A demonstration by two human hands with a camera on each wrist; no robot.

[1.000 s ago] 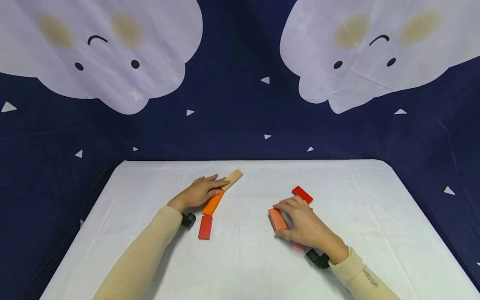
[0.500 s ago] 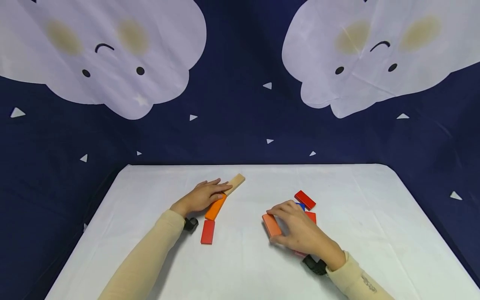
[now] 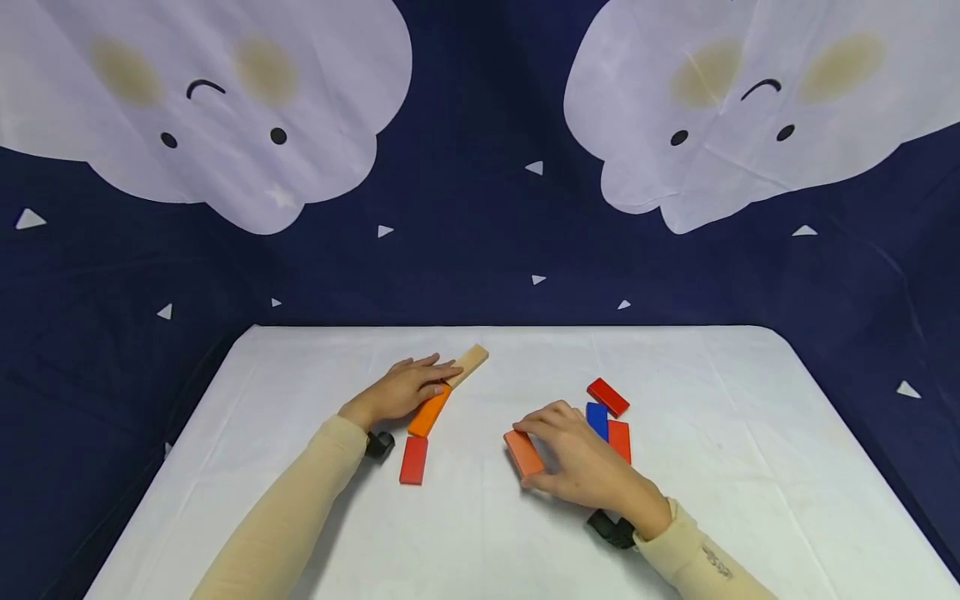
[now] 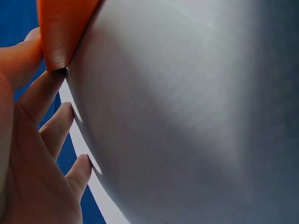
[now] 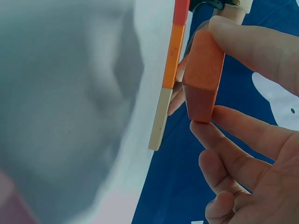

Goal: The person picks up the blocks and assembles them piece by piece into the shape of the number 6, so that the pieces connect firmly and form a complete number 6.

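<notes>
My right hand (image 3: 585, 462) pinches a salmon-orange wooden block (image 3: 523, 454) between thumb and fingertips. In the right wrist view that block (image 5: 203, 77) appears raised off the table, its end facing the camera. At the left, a plain wooden block (image 3: 472, 360), an orange block (image 3: 429, 413) and a red block (image 3: 413, 461) lie end to end in a slightly bent row. My left hand (image 3: 397, 392) rests by the join of the plain and orange blocks, fingers stretched out and touching them. The left wrist view shows the orange block's end (image 4: 63, 37) close to the thumb.
Right of the right hand lie a dark red block (image 3: 608, 397), a blue block (image 3: 597, 420) and another red block (image 3: 619, 442). The white table (image 3: 690, 375) ends at a far edge before a dark blue cloth (image 3: 480, 250) with clouds.
My right hand has moved left with the salmon-orange block, away from the loose blocks, uncovering the blue and red ones. My left hand stays at the row.
</notes>
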